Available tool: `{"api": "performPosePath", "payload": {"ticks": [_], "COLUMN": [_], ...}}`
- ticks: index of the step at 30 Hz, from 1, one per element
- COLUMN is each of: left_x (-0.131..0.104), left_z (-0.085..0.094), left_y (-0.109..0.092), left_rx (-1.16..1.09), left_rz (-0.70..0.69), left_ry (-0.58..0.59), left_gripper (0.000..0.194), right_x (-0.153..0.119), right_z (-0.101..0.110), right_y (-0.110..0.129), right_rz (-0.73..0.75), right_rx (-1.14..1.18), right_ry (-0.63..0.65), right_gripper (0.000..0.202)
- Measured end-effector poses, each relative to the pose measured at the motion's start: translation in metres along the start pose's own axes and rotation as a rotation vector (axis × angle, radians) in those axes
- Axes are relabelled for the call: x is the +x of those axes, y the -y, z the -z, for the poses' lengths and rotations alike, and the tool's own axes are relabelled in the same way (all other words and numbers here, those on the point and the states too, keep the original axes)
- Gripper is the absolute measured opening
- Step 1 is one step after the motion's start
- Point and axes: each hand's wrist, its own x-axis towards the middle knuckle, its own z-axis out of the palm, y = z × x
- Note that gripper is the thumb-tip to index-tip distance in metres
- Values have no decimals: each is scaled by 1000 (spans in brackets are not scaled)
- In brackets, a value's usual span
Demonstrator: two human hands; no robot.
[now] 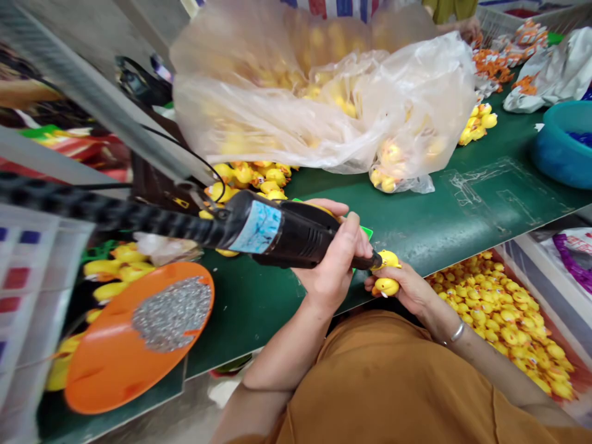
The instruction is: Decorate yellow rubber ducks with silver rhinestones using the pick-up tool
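My left hand is wrapped round a black power screwdriver that carries a blue label and hangs from a coiled black cable. The tool's tip touches a yellow toy duck near the table edge. My right hand has its fingers closed on that duck, and a second yellow duck sits just below it, against the same fingers. Part of a green piece shows behind my left hand.
An orange dish of small metal screws lies at the left, beside yellow pieces. Large plastic bags of ducks cover the back of the green table. A blue bowl is at the right, above a bin of ducks.
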Motion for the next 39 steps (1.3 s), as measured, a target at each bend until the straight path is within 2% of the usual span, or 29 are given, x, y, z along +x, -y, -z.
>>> {"api": "performPosePath", "payload": {"ticks": [6,10,13,22,27,32,36,39], "left_x": [-2,-5,-7,-6,-2,-2,-3,3], "left_z": [2,4,3,-4,4,8,0,1], "left_y": [6,10,14,17,24,30,23,11], "left_rx": [-36,21,77,136,69,81,101,152], "left_rz": [-4,-23,-9,41,47,96,69,3], "left_ry": [16,109,143,65,101,125,60,12], "left_gripper": [32,24,27,36,30,34,36,36], "right_x": [-3,-4,-4,-4,-4,-5,-1,6], "right_z": [-2,-7,-10,-11,-11,-13,-15,-13], "right_y": [0,1,0,-6,-5,-5,-4,-2], "right_rz": [30,46,101,150,132,121,117,142], "right_rx": [-25,-34,-14,-2,-39,-53,-57,-55], "right_ry": [-15,-50,-76,-61,-47,-38,-5,-78], "right_gripper": [36,42,48,41,40,33,31,40]}}
